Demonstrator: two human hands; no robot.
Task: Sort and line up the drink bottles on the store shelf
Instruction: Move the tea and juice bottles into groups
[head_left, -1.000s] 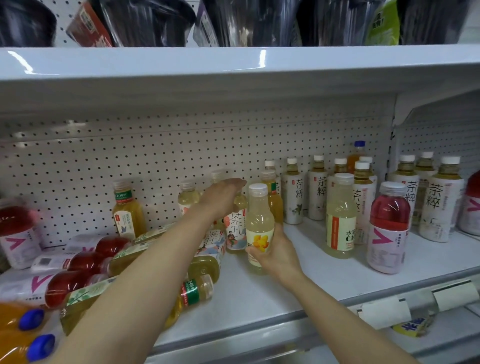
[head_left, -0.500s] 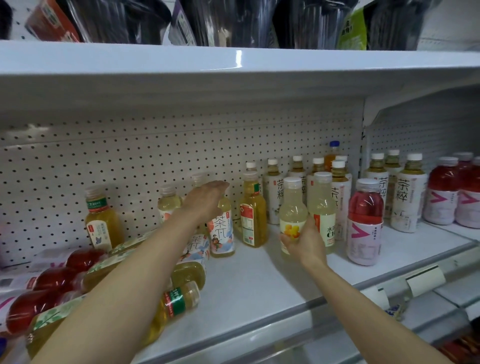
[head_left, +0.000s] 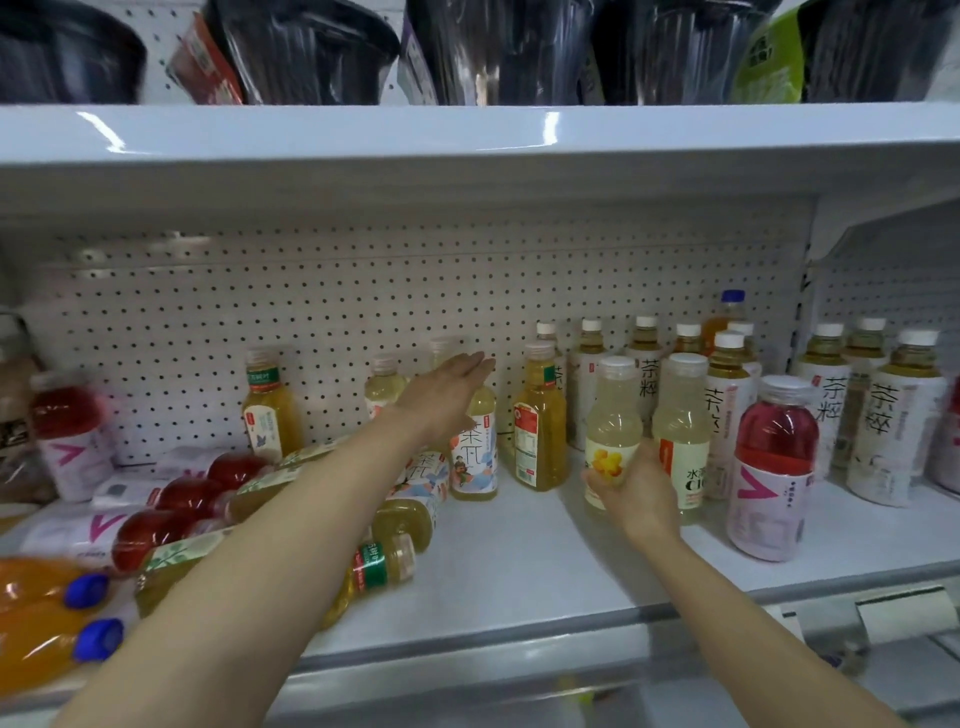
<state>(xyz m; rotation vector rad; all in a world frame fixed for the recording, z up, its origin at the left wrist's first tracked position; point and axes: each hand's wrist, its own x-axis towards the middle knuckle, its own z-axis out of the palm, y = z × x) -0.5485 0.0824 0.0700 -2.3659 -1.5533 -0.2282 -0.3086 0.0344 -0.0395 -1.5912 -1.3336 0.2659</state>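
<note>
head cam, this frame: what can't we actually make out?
- Bottle behind the left hand: the hand covers its neck; head view.
- Lower label of the pale flower-label bottle: the right hand wraps it.
- Orange bottles: cut by the left edge, blurred.
- Dark packages on the upper shelf: cut by the top edge.
- Small label print: too small to read.

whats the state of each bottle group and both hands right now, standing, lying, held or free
pale bottle with yellow flower label: upright, held by right hand
right hand: closed around that bottle's lower part
left hand: open, fingers flat, holding nothing
illustrated tea bottle: upright behind the left hand
red drink bottles at left: lying down
green-capped tea bottle: lying down
orange bottles with blue caps: lying down
white-label tea bottles: upright in rows
</note>
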